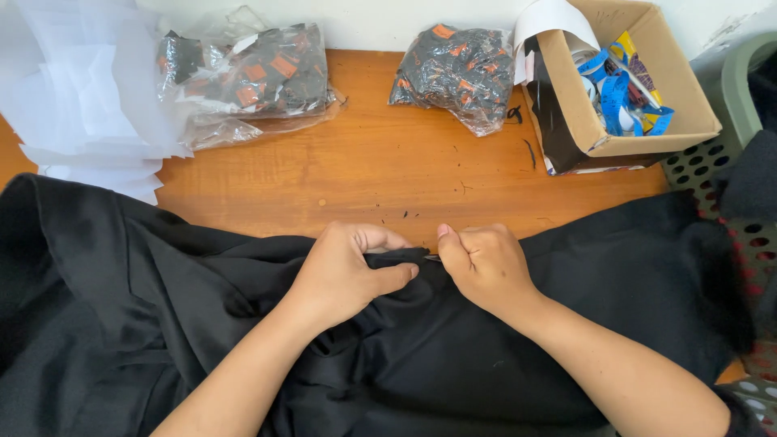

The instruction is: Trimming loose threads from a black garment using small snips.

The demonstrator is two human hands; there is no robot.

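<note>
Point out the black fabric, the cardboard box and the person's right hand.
black fabric point(146, 324): head view, on the bunched folds at left.
cardboard box point(647, 142): head view, on its near wall.
right hand point(486, 263): head view, on the back of the hand.

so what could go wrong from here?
1. Both hands, left hand and right hand, pinch one fold of black fabric; whatever the right hand holds is hidden, so fingers may be at risk.
2. Loose thread bits on the wooden table could cling to the cloth.
</note>
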